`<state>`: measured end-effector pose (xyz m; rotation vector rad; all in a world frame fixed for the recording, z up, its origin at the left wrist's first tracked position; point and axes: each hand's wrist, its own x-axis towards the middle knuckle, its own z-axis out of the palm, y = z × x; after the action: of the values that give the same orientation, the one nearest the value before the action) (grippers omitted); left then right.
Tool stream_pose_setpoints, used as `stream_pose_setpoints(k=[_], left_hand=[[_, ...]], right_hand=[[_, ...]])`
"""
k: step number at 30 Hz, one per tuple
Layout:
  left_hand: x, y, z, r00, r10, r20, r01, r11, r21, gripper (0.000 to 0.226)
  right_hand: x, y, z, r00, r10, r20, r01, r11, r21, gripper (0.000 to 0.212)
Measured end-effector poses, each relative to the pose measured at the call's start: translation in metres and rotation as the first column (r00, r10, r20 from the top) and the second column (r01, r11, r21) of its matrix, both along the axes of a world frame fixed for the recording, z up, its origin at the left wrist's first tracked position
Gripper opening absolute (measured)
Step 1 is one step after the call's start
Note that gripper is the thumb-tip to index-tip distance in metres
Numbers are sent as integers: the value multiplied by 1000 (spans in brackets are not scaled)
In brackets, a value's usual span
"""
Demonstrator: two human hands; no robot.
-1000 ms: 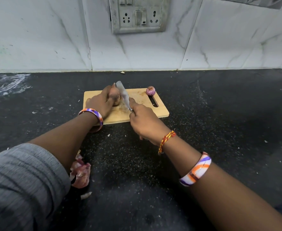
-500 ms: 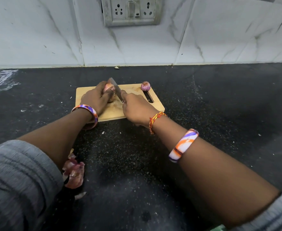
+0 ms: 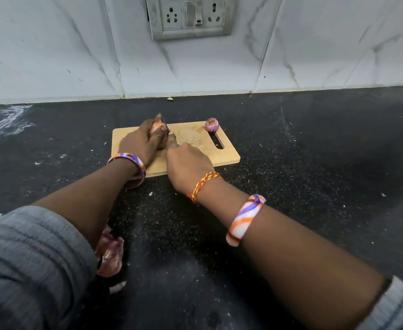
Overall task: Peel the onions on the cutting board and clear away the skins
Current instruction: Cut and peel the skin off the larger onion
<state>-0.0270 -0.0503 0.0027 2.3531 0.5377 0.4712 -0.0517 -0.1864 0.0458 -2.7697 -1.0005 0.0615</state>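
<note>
Gripping an onion (image 3: 158,126) on the board (image 3: 191,148), the left hand (image 3: 140,143) has its fingers curled over the bulb near the board's far left part. Right hand (image 3: 188,164) is closed round a knife handle, which the hand hides; the knife (image 3: 164,122) shows only as a thin blade edge standing against the held onion. A second onion (image 3: 212,125), purple and peeled, sits alone at the board's far right edge, just behind the handle slot. Loose skins (image 3: 109,252) lie in a heap on the dark counter (image 3: 314,163), near the body, partly under the left forearm. Small pale scraps are scattered over the counter. Both wrists carry striped bangles.
</note>
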Motion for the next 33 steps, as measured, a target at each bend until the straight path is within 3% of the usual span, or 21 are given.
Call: stream_pose_setpoints(k=[3,8,12,24,33], left_hand=[[2,1,1,999,38,-15,-38,999,-10,49],[0,1,0,1000,28,10,-28,999,-21,48],[-2,0,1,999,35,12,-34,999,-29,47],[0,1,0,1000,26,-8,-26,1000,-4,49],[0,0,2,1000,-4,-9,4,1000,30,49]], right_hand=[[-20,-17,-12,994,26,-108,-30,999,-36,68],[5,-15,11,992,-53,-114,51,999,-14,61],[17,-21,18,990,-80,-120,92,991,99,68],[7,-8,4,933,-9,-360,125,945,301,52],[16,-1,15,962,15,-272,37,982,186,54]])
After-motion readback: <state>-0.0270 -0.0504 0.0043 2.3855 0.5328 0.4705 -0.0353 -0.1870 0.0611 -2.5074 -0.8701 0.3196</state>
